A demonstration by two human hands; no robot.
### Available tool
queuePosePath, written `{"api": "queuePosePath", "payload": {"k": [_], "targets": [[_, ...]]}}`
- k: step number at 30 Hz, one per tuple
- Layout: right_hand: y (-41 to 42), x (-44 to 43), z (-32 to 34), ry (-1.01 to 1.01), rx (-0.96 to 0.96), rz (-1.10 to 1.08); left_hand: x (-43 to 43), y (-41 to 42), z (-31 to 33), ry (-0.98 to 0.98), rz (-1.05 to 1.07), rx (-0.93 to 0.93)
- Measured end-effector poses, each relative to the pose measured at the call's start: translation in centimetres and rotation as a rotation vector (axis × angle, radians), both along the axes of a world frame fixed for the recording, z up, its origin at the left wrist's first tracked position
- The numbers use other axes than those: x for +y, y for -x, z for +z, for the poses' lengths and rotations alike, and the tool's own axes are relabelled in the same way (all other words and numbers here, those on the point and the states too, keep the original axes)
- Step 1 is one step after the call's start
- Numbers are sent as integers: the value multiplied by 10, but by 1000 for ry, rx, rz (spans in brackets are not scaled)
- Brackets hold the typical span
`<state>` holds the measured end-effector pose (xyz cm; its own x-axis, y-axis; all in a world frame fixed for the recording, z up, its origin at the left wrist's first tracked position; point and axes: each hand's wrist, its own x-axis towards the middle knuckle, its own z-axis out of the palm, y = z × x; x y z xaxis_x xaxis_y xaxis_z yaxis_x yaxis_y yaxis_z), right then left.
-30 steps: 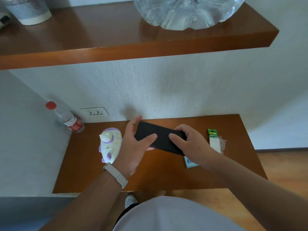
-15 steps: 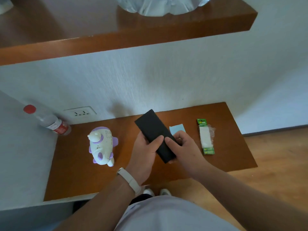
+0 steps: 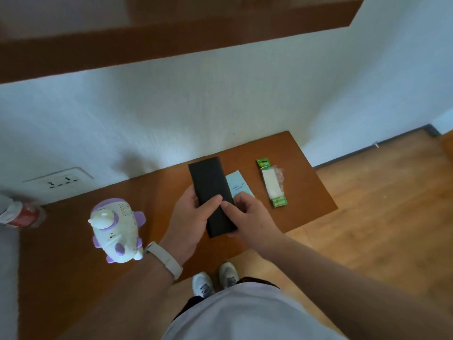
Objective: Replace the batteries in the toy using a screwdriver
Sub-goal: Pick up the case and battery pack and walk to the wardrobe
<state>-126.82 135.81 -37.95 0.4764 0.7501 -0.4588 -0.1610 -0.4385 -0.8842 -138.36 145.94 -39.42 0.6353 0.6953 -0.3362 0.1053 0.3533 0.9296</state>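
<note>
I'm gripping the black case [image 3: 211, 190] in both hands, my left hand [image 3: 187, 224] wrapping its fingers round one side and my right hand [image 3: 248, 217] pinching its near end. I've been turning it lengthwise, probably to open it. The toy [image 3: 115, 231] is lying untouched on the table [image 3: 68, 278], to the left.

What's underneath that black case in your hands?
A pale blue card lies on the table below the black case; the case and the right hand cover part of it.

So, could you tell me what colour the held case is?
The case is black; the head view shows it.
</note>
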Motion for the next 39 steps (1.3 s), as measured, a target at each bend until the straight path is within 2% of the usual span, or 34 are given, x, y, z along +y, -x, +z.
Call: {"api": "queuePosePath", "payload": {"k": [8, 13, 18, 22, 35, 39], "targets": [[-8, -2, -15, 18, -128, 25, 1, -7, -14, 57, -7, 9], [-40, -9, -45, 34, -224, 53, 8, -14, -23, 51, -19, 47], [-100, -21, -103, 253, -430, -85, 7, -27, -34, 104, 38, 88], [-141, -33, -140, 446, -599, -88, 0, -36, -39, 147, 75, 126], [-174, -46, -176, 551, -702, 106, -10, -51, -47, 230, 184, 176], [-170, -42, -174, 594, -669, 112, -9, -53, -48, 225, 185, 185]]}}
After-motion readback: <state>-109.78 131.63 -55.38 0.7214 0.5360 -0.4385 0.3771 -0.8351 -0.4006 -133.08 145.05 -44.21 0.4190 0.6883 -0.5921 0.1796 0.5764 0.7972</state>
